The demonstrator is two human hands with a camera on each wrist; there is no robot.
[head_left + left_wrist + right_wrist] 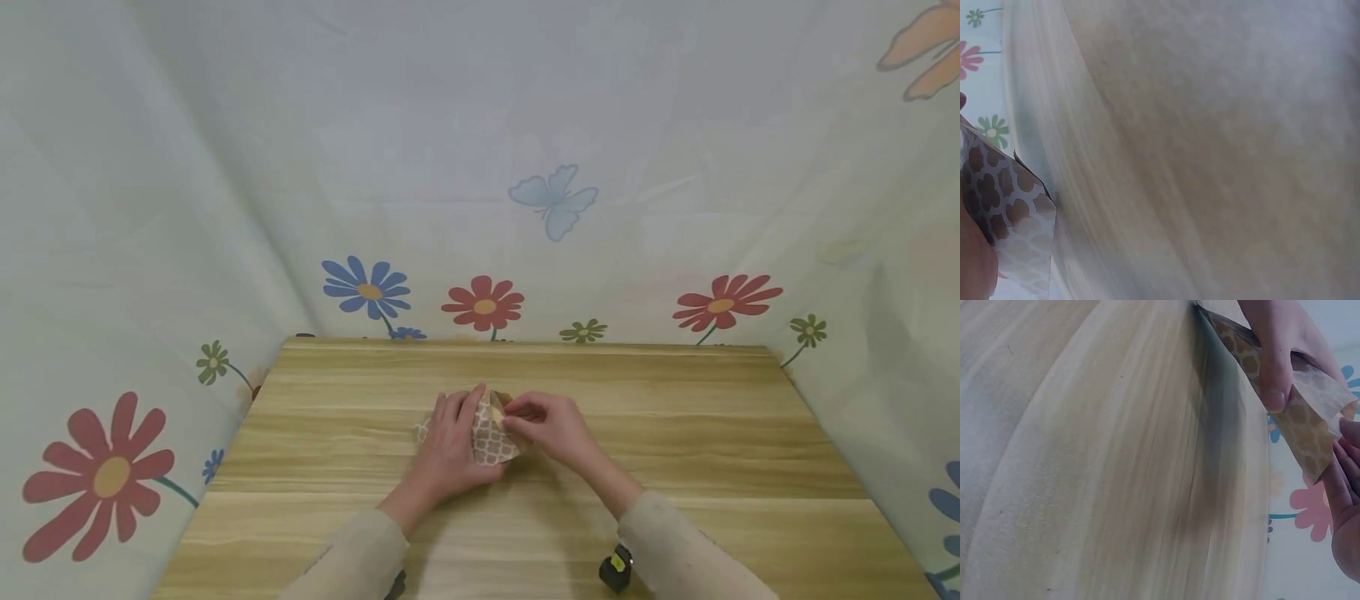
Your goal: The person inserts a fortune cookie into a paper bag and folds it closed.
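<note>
A folded piece of brown paper with a white lattice pattern [495,442] is held over the middle of the wooden table. My left hand [450,442] grips it from the left, fingers over its face and thumb at the lower edge. At its upper right edge, my right hand [551,425] pinches a fold with thumb and fingers. In the right wrist view the patterned paper [1300,434] slants down between both hands, its pale fold near the right fingertips. The left wrist view shows only a corner of the paper [1016,206] beside part of the left hand [975,256].
The wooden table [675,433] reaches back to a pale curtain [450,167] printed with flowers and butterflies. A small black object with a yellow label [617,568] is beside the right sleeve [675,542], near the front.
</note>
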